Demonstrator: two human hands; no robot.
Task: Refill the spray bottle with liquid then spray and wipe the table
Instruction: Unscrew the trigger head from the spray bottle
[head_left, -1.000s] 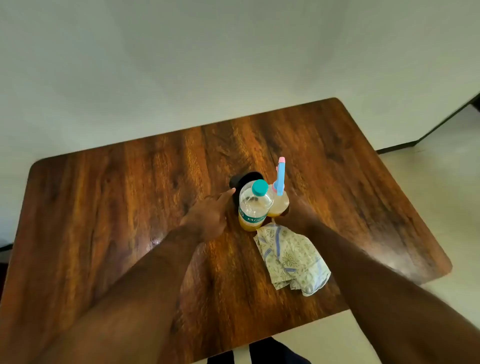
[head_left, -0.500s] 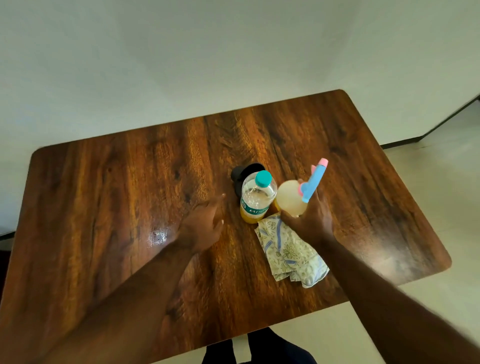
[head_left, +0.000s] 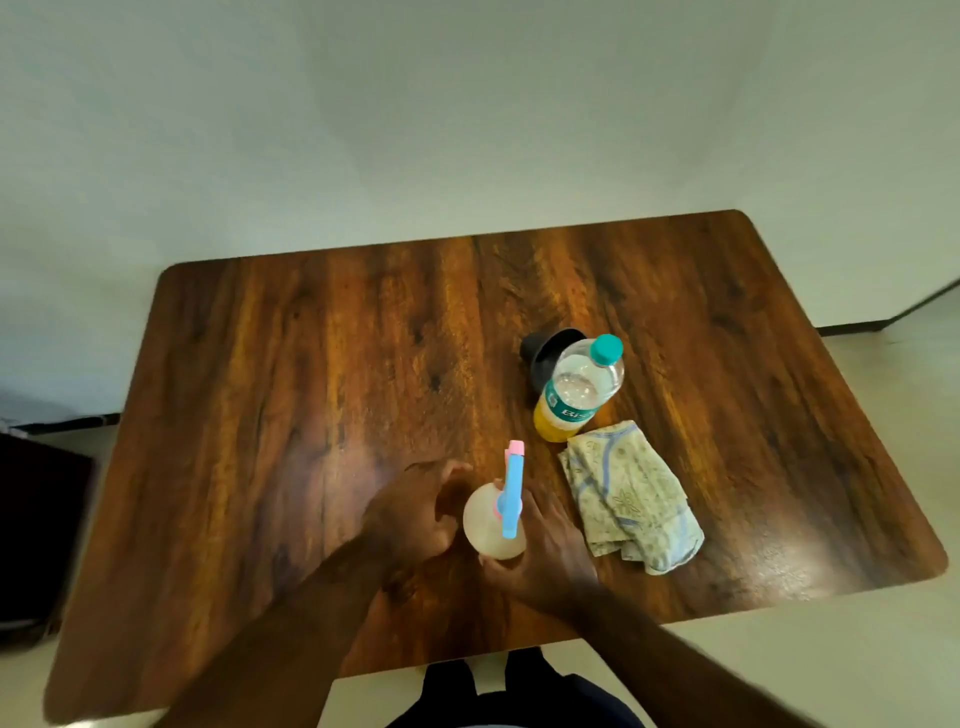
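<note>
A translucent round spray bottle (head_left: 488, 525) with a blue and pink trigger head sits near the table's front middle. My right hand (head_left: 545, 551) grips its body from the right and below. My left hand (head_left: 415, 514) curls beside the bottle's left side, fingers apart; whether it touches is unclear. A plastic bottle (head_left: 574, 397) with a teal cap and yellow liquid at its base stands farther back. A black funnel (head_left: 545, 351) sits just behind it. A patterned folded cloth (head_left: 628, 499) lies right of the spray bottle.
The brown wooden table (head_left: 311, 389) stands against a pale wall. A dark object (head_left: 36, 530) is on the floor at the left. My legs (head_left: 509, 696) show below the table's front edge.
My right hand has carried the spray bottle from beside the plastic bottle toward me, left of the cloth. My left hand has drawn in next to it. The view has shifted left.
</note>
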